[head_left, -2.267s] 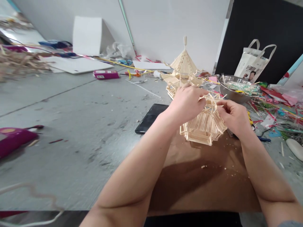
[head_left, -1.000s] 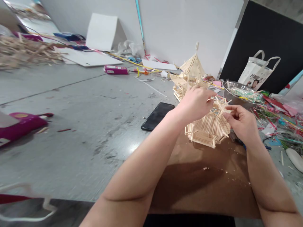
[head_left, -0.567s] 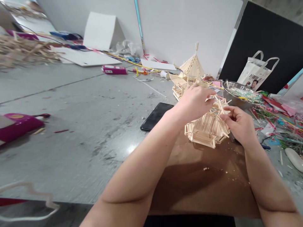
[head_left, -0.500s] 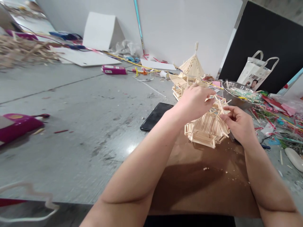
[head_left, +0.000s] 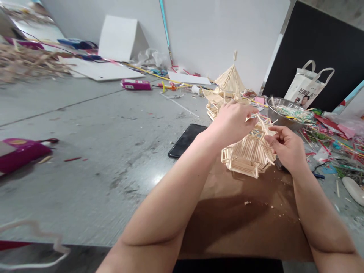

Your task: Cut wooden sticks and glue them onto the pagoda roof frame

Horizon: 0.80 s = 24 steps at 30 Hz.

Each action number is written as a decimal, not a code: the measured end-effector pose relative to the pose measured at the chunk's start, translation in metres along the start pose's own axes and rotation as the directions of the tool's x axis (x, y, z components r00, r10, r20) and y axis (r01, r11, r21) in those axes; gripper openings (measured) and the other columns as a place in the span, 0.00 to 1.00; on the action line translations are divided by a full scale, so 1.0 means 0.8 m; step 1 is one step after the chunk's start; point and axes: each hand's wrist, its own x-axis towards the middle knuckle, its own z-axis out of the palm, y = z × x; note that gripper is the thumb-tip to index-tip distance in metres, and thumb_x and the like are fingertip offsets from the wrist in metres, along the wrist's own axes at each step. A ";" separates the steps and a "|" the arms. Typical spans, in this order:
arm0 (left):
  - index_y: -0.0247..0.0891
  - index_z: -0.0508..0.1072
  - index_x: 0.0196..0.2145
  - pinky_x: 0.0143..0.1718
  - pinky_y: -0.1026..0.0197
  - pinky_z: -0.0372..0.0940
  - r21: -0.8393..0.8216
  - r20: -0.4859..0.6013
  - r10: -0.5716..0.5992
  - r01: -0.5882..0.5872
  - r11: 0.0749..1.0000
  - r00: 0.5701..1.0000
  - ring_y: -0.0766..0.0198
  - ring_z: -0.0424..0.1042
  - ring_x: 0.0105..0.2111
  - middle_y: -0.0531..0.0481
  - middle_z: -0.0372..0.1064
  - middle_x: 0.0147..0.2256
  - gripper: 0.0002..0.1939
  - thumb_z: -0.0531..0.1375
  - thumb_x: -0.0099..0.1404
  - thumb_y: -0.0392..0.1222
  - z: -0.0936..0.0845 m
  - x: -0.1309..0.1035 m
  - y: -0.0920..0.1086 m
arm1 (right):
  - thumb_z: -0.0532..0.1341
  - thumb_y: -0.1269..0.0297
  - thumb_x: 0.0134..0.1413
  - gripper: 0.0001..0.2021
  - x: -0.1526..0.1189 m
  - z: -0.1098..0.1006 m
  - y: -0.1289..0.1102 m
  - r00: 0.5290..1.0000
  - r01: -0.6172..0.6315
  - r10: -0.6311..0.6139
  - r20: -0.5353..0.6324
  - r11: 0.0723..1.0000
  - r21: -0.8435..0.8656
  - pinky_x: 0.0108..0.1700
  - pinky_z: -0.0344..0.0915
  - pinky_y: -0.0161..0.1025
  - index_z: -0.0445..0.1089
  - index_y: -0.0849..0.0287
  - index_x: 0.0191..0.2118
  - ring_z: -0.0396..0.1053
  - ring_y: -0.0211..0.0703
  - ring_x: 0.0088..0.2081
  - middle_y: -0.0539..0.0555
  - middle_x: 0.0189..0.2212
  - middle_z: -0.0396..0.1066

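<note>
A small pavilion model of thin wooden sticks (head_left: pixel 246 153) stands on brown paper (head_left: pixel 227 227), its sloping roof partly covered with sticks. My left hand (head_left: pixel 237 119) reaches over the top of it, fingers bent and pinched at the upper end of a wooden stick (head_left: pixel 262 123). On the right side, my right hand (head_left: pixel 286 146) pinches the lower part of that stick between thumb and forefinger, against the roof. Behind my left hand rises a second stick model with a pointed roof (head_left: pixel 231 79), its lower part partly hidden.
A black phone (head_left: pixel 186 141) lies left of the models. Behind my right hand stands a metal bowl (head_left: pixel 280 117) of wrapped sticks, beside a white bag (head_left: pixel 307 87). Scraps clutter the right side. Purple tools (head_left: pixel 136 84) and a wood pile (head_left: pixel 31 62) lie left.
Both hands stay at the roof with almost no movement. The view has shifted very slightly; the stick models stand in the same places.
</note>
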 end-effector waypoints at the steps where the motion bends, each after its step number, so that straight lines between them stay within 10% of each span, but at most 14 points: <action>1: 0.37 0.73 0.40 0.42 0.55 0.61 -0.001 0.001 -0.003 0.003 1.000 1.000 0.59 0.68 0.39 0.45 0.72 0.36 0.14 0.52 0.59 0.39 0.000 0.000 0.000 | 0.60 0.57 0.45 0.16 0.001 0.000 0.001 1.000 -0.013 0.013 0.011 0.999 0.029 0.24 0.57 0.34 0.68 0.60 0.40 0.60 0.32 0.19 0.46 0.19 0.65; 24: 0.36 0.71 0.46 0.50 0.52 0.56 0.079 0.124 0.086 -0.096 0.992 0.989 0.57 0.65 0.46 0.46 0.72 0.41 0.18 0.50 0.59 0.33 0.012 -0.007 0.018 | 0.61 0.59 0.44 0.12 0.002 -0.002 0.006 0.995 -0.011 -0.005 0.100 0.988 0.154 0.25 0.62 0.35 0.71 0.61 0.34 0.63 0.34 0.23 0.52 0.26 0.70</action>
